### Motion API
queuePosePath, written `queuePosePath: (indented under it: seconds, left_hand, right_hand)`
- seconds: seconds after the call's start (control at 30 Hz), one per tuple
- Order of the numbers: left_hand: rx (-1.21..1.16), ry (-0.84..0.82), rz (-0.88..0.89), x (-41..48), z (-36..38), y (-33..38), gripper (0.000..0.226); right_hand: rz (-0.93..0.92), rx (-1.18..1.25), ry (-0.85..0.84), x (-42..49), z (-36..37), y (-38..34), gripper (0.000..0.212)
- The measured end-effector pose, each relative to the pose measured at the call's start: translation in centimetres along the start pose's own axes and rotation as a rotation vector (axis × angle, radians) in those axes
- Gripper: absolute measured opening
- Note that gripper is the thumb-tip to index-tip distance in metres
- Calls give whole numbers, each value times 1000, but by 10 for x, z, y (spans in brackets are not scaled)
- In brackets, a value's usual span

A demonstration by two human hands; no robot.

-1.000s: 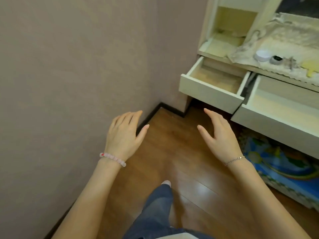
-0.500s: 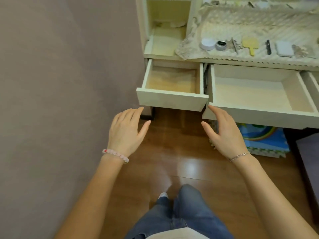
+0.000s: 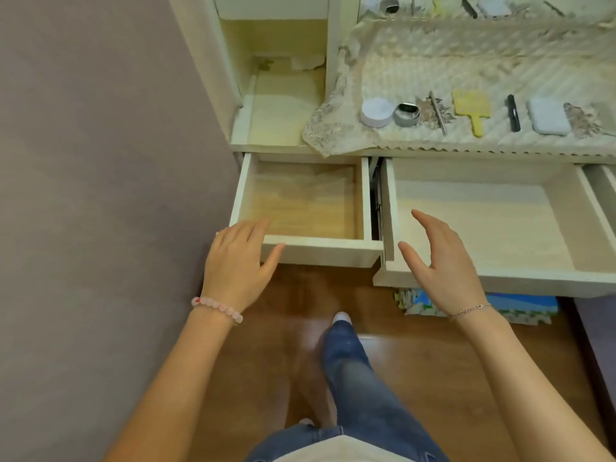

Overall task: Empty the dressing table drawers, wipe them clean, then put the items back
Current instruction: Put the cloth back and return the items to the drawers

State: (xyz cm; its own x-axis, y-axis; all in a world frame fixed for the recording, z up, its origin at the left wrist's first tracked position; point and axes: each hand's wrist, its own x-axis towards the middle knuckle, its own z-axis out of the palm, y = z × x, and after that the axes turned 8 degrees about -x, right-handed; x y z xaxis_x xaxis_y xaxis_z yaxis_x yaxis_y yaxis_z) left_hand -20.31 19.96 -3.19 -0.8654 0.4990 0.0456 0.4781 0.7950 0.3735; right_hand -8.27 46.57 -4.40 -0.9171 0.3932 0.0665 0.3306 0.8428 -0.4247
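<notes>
The cream dressing table has its small left drawer (image 3: 320,253) and wide middle drawer (image 3: 533,281) pulled out, both with bare bottoms. My left hand (image 3: 238,261) is open over the left drawer's front left corner, fingers straight. My right hand (image 3: 440,265) is open above the middle drawer's front left part, holding nothing. On the lace cloth (image 3: 333,128) of the tabletop lie a white round jar (image 3: 376,111), a grey tin (image 3: 406,114), a hair clip (image 3: 436,110), a yellow hand mirror (image 3: 471,106), a black stick (image 3: 513,111) and a white case (image 3: 548,115).
A mauve wall (image 3: 100,161) runs close on the left. A third drawer's edge (image 3: 603,185) shows at far right. An open cubby (image 3: 280,105) sits left of the cloth. A coloured foam mat (image 3: 520,305) lies under the table on the wooden floor (image 3: 433,361). My jeans leg (image 3: 353,368) steps forward.
I have stepped closer and the view has turned square onto the table. Both hands have moved forward from the floor area to over the drawer fronts.
</notes>
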Motion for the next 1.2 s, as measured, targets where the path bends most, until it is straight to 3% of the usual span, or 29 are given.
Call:
queuePosePath:
  seconds: [0.33,1.2]
  left_hand:
    - [8,-73,-6,124,22,29,48]
    - [-69,-243,190,308,82,39,43]
  right_hand:
    - [67,5,-67,108,-3,52,53]
    - [295,4,-37,227,17,91,52]
